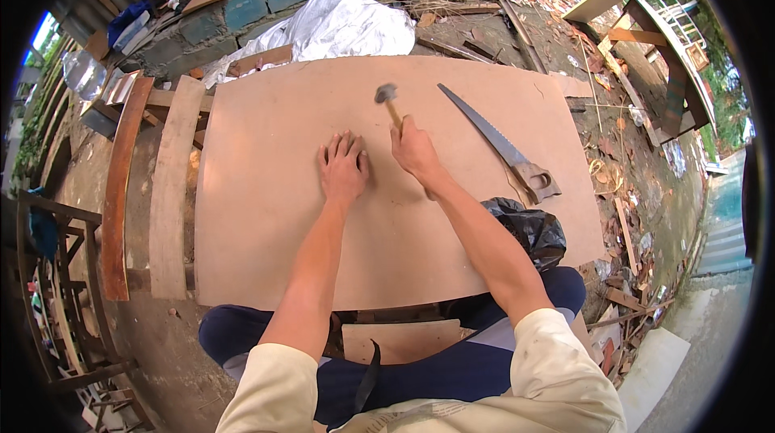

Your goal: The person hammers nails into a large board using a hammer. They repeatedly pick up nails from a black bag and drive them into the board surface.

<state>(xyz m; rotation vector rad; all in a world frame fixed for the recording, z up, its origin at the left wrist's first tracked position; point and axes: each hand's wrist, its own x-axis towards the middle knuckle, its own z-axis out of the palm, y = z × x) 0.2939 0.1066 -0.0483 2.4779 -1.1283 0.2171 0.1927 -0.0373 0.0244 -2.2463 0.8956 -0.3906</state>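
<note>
A large brown board [266,191] lies flat in front of me like a tabletop. My left hand [345,165] rests palm down near its middle, fingers spread. Just to the right, my right hand [415,148] is wrapped round the wooden handle of a hammer [387,96]; its dark head is raised and slightly blurred. Farther right, a handsaw [499,142] with a wooden grip lies on the board, its blade pointing away to the left. A black plastic bag [529,231] sits beside my right forearm. Whether a nail is under my left hand I cannot tell.
Two wooden planks [168,191] lie along the board's left side. A crumpled silvery sheet [347,25] covers something beyond the far edge, by a low block wall [250,9]. Scrap wood and litter [626,255] cover the ground at right. A wooden frame [662,54] stands far right.
</note>
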